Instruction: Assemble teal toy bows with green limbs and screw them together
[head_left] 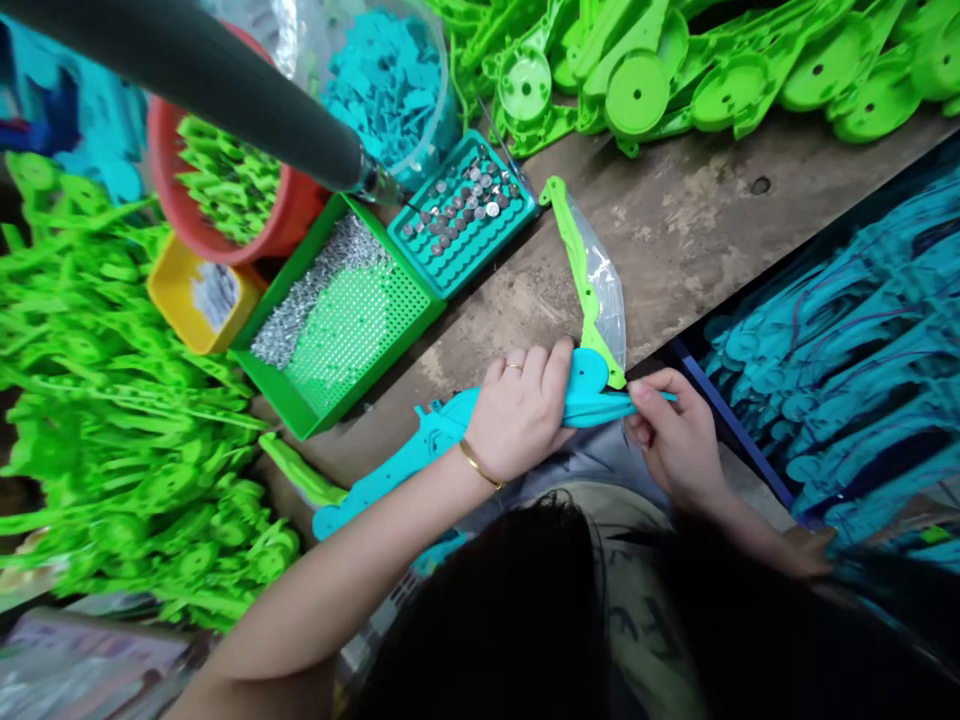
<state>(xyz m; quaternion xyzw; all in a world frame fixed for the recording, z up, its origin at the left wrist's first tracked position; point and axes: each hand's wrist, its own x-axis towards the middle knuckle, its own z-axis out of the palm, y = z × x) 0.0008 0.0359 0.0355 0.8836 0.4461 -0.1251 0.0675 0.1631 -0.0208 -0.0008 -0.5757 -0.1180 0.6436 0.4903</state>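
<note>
A long blue plastic toy body (401,468) lies slantwise along the front edge of the bench. My left hand (525,410) is closed over it, back of the hand up, near its round end. At the narrow tip on the right, my right hand (679,430) pinches the blue plastic between thumb and fingers. A bright green arm with a clear film (600,280) sticks out from the round end across the bench. Another green arm (304,470) shows by the far left end. The undersides of the toy and my left fingertips are hidden.
A green basket (337,400) holds small silvery pieces; a teal tray (480,265) holds metal discs. Behind stand a red bucket (169,190), a yellow box (180,325) and a dark pole (225,90). Green parts (135,480) pile left; blue parts (862,340) fill a right-hand bin.
</note>
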